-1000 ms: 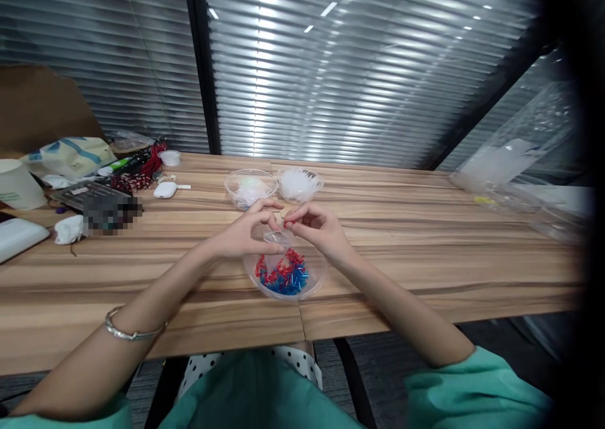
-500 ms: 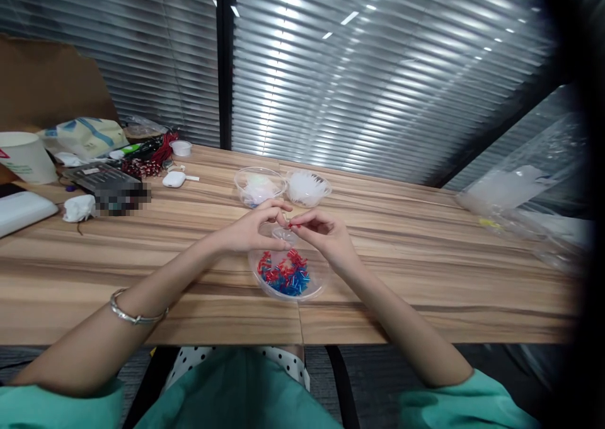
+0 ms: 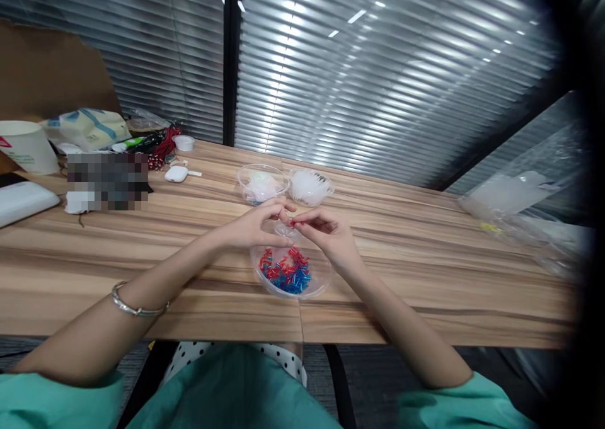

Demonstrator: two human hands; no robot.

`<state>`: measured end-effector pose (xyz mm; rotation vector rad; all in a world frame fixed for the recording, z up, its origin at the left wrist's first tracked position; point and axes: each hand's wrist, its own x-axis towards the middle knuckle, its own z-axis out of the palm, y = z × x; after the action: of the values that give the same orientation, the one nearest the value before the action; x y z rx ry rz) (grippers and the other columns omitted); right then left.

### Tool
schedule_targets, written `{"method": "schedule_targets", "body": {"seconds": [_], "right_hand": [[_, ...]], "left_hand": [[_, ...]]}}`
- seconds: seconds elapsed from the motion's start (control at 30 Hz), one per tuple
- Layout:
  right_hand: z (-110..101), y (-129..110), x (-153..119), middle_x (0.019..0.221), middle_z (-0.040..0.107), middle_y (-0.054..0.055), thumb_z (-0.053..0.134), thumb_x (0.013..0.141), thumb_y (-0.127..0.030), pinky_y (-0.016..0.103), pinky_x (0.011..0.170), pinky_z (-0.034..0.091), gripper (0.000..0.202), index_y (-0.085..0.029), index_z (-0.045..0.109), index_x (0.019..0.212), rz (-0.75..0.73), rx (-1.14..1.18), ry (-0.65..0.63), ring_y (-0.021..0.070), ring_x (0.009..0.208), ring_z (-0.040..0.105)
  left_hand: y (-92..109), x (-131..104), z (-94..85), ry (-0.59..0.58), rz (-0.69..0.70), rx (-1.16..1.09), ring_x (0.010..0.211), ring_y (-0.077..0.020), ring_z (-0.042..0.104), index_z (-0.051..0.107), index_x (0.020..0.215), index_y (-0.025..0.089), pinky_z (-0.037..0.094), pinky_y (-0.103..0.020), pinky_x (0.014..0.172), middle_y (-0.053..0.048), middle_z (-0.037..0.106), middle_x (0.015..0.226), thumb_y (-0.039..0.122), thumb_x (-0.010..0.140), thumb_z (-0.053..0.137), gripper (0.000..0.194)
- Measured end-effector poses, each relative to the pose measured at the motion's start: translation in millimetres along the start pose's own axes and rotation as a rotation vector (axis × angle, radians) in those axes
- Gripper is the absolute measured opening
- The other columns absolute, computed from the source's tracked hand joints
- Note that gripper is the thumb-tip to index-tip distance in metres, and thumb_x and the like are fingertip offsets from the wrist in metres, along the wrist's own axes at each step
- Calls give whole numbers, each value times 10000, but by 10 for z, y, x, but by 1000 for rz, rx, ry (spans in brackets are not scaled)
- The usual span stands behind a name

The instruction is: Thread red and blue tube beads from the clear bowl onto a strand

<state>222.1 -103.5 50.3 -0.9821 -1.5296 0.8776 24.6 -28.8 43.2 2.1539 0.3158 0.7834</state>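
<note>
My right hand (image 3: 331, 232) is pinched, with thumb and index finger closed on a tiny red tube bead (image 3: 293, 223). My left hand (image 3: 263, 223) meets it from the other side, index finger curled against the right fingertips and thumb held lower and apart. Whatever thin thing the left fingers grip is too small to make out. Beneath both hands sits a clear round plastic bowl (image 3: 321, 284), holding many short red tube beads (image 3: 297, 260) and blue tube beads (image 3: 293, 283). A clear plastic piece (image 3: 285, 230) shows between the hands above the bowl.
Behind my hands stand two clear tubs, one with pale contents (image 3: 261, 186), the other with white pieces (image 3: 310, 188). A paper cup (image 3: 31, 148), a white earbud case (image 3: 176, 174) and red cords (image 3: 169, 144) lie left. Clear plastic bags (image 3: 515, 196) are at the right.
The view has shifted slightly. Both hands stay close together over the bowl, with only small finger movement around the red bead.
</note>
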Motion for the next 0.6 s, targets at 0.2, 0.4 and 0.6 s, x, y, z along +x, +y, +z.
{"method": "schedule_targets", "body": {"seconds": [0.2, 0.4, 0.6], "right_hand": [[-1, 17, -12, 900, 754, 21, 755, 811, -265, 335, 851, 551, 88, -223, 748, 887, -8, 16, 18, 180, 889, 702], [-2, 13, -4, 914, 754, 36, 756, 805, -262, 351, 860, 547, 87, -213, 756, 878, -6, -2, 21, 193, 899, 698], [5, 9, -2, 892, 745, 37, 766, 790, -252, 345, 845, 543, 92, -208, 751, 869, 4, -1, 31, 188, 874, 691]], "left_hand": [[10, -4, 3, -7, -13, 0, 1319, -245, 490, 553, 894, 221, 370, -440, 1129, -74, 544, 1327, 363, 808, 746, 254], [-8, -1, 6, -2, -31, -3, 1305, -264, 498, 556, 910, 214, 370, -462, 1122, -89, 549, 1315, 344, 805, 744, 251], [5, 3, -8, -17, -31, -7, 1296, -267, 500, 573, 905, 202, 358, -458, 1123, -98, 554, 1315, 337, 804, 743, 239]]}}
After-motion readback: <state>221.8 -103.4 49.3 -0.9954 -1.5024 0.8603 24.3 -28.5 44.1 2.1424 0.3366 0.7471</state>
